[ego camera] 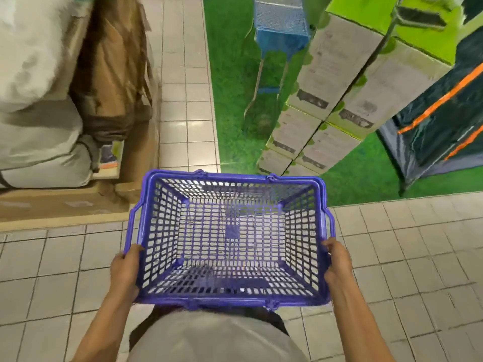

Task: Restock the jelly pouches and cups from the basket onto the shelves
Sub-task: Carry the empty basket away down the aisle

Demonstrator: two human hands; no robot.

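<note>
A purple plastic basket with a mesh bottom and walls is held level in front of my body, above the tiled floor. Nothing lies inside it; the floor shows through its mesh. My left hand grips the basket's left rim near the front corner. My right hand grips the right rim opposite. Both handles lie folded down along the rim. No jelly pouches, cups or shelves are in view.
Stacked green and white cartons stand on green artificial turf ahead right, beside a dark tent. A blue mesh stand is farther back. White sacks and brown cardboard sit at left.
</note>
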